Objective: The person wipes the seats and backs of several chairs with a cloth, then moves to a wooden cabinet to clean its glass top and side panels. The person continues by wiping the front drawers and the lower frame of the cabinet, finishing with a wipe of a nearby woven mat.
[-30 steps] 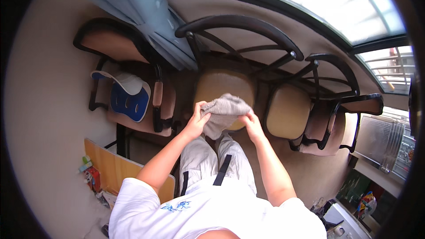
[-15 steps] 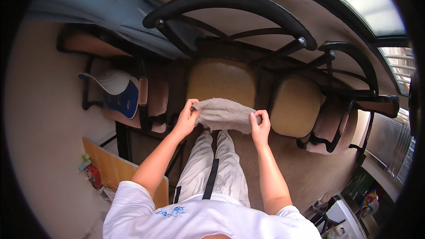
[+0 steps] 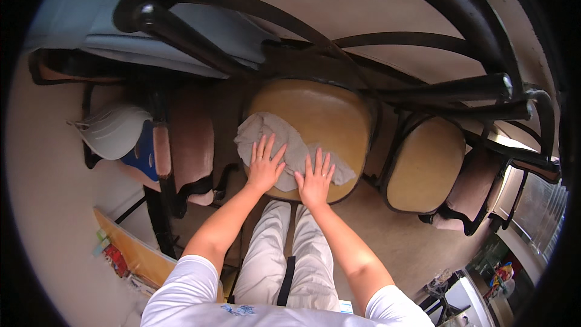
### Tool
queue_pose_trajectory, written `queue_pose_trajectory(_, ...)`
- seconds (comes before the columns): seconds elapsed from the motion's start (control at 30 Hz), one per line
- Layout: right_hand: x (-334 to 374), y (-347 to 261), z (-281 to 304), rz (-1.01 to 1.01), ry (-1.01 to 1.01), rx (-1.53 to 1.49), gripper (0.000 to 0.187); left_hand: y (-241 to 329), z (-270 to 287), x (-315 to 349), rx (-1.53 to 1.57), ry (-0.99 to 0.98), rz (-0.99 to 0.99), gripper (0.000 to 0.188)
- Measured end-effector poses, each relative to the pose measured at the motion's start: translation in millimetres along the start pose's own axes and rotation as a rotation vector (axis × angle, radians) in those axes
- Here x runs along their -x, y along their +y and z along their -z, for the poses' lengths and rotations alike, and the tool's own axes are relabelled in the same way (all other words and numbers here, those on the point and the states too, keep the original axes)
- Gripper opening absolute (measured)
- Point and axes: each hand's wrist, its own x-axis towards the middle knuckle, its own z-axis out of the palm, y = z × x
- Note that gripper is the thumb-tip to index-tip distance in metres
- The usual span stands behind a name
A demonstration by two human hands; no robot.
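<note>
A crumpled grey cloth (image 3: 284, 135) lies over the front left part of a tan chair seat (image 3: 327, 109). My left hand (image 3: 265, 163) rests flat on the cloth with its fingers spread. To its right, my right hand (image 3: 315, 180) also lies flat, fingers apart, on the cloth's front portion. One end of the cloth reaches right of my right hand. Neither hand grips it. The chair's dark curved backrest (image 3: 387, 39) rises beyond the seat.
On the right stands a second tan-seated chair (image 3: 426, 166). To the left, a pinkish chair (image 3: 192, 145) sits beside another bearing a white and blue cap (image 3: 115, 133). A wooden board (image 3: 136, 248) leans at lower left. Blue-grey curtain fabric (image 3: 193, 30) hangs behind.
The cloth, held up stretched between both hands before, now lies on the chair seat. Both hands have let go their pinch and flattened on it. My view has come closer to the chair.
</note>
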Motion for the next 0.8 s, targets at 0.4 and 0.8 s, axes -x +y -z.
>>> queue_pose_trajectory(0.4, -200, 32, 25, -0.13, 0.388, 0.022, 0.058, 12, 8, -198, 0.043, 0.071, -0.047, 0.055)
queue_pose_trajectory(0.8, -45, 26, -4, 0.211, 0.046, 0.043, 0.064, 48, -61, 29, 0.016, 0.04, 0.191, 0.049)
